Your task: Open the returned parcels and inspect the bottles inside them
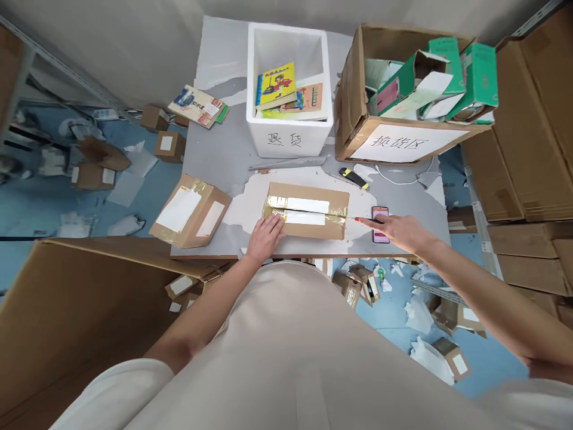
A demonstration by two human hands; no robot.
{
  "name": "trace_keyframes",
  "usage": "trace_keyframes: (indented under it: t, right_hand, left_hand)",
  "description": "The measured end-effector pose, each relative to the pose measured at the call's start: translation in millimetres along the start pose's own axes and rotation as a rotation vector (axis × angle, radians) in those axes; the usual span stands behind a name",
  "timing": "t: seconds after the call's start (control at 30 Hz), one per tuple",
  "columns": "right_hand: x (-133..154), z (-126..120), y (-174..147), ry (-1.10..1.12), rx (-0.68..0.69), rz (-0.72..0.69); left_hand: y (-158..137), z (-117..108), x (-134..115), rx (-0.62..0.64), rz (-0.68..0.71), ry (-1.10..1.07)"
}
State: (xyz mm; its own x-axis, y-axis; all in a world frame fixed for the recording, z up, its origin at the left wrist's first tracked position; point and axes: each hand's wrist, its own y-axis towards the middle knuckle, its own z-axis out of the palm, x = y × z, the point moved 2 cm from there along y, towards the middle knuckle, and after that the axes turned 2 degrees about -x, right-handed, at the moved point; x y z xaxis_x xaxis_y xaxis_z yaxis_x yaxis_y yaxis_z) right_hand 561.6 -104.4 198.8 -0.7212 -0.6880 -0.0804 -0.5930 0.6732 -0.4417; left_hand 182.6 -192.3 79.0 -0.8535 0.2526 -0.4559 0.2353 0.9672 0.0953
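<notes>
A long taped carton [308, 232] lies flat before me, its lengthwise seam slit between two white label strips. My left hand [267, 235] rests on the carton's front left corner with fingers extended. In my right hand [400, 230] is a slim cutter knife [366, 222] with a red front end and a dark handle. Its thin tip points at the carton's right end, by the seam; whether it touches is too fine to tell. Beneath that hand lies a phone [380, 236] with a lit pink screen. Behind the carton sits a black-and-yellow utility knife [354, 178].
Another sealed carton [192, 212] stands at the table's left. At the back are a white foam box [289, 134] of books, a cardboard box [353, 113] of green boxes, and loose books [197, 107]. A large open carton [89, 310] borders the table's front left; scraps litter the floor.
</notes>
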Motion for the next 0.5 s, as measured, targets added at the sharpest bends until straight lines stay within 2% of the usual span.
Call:
trace_keyframes:
  t: [0.13,0.23,0.3,0.37,0.43,0.5]
  right_hand:
    - [-13,15,-36,0.170,-0.113,0.099]
    - [1,35,-46,0.615,-0.252,0.290]
    - [19,52,-39,1.035,-0.327,0.449]
    - [37,67,-25,1.361,-0.376,0.584]
    - [52,76,-10,1.545,-0.433,0.638]
    - [61,80,0,1.626,-0.477,0.640]
  left_hand:
    - [-1,-6,-2,-0.020,0.001,0.008]
    - [2,-16,-9,-0.026,0.019,0.038]
    - [11,-24,-13,-0.029,0.026,0.055]
    - [25,-30,-16,-0.028,0.042,0.065]
    - [42,-32,-19,-0.014,0.076,0.081]
    - [58,-30,-20,0.022,0.096,0.110]
